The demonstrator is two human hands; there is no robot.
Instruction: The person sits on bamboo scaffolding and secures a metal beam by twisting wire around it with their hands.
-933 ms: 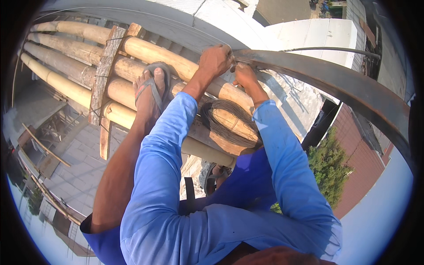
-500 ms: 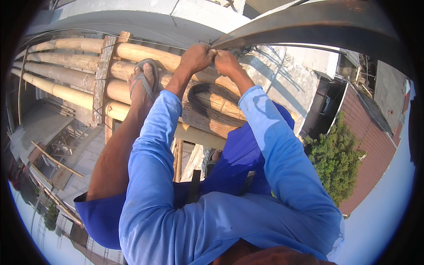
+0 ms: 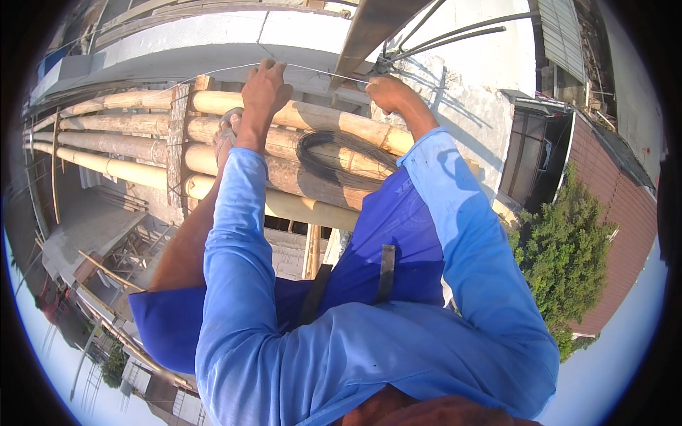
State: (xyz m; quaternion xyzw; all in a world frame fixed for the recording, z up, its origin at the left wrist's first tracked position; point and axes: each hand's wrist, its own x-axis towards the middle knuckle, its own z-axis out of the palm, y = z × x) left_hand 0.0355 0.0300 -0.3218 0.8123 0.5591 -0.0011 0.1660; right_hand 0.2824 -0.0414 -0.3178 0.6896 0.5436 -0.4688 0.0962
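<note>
A thin white string (image 3: 320,72) stretches between my two hands, past the lower end of a rusty steel beam (image 3: 366,46). My left hand (image 3: 266,92) is raised over the bamboo poles, its curled fingers closed on the string, which carries on to the left. On the other side of the beam, my right hand (image 3: 392,94) is closed round the string beside a cluster of rebar ends (image 3: 383,65). Below and between the hands, a coil of thin dark wire (image 3: 312,156) lies on the bamboo poles (image 3: 298,113) and a wooden plank (image 3: 312,181).
My sandalled foot (image 3: 229,128) stands on the bamboo next to an upright wooden crosspiece (image 3: 177,142). A pale concrete ledge (image 3: 192,42) runs along the far side. Under the platform there is a drop to a lower level. A leafy tree (image 3: 568,248) and reddish roof (image 3: 618,213) lie right.
My hands were together at the beam's end and have moved apart, left hand leftward, right hand rightward. The string now shows taut between them. The view has shifted, so the beam appears higher.
</note>
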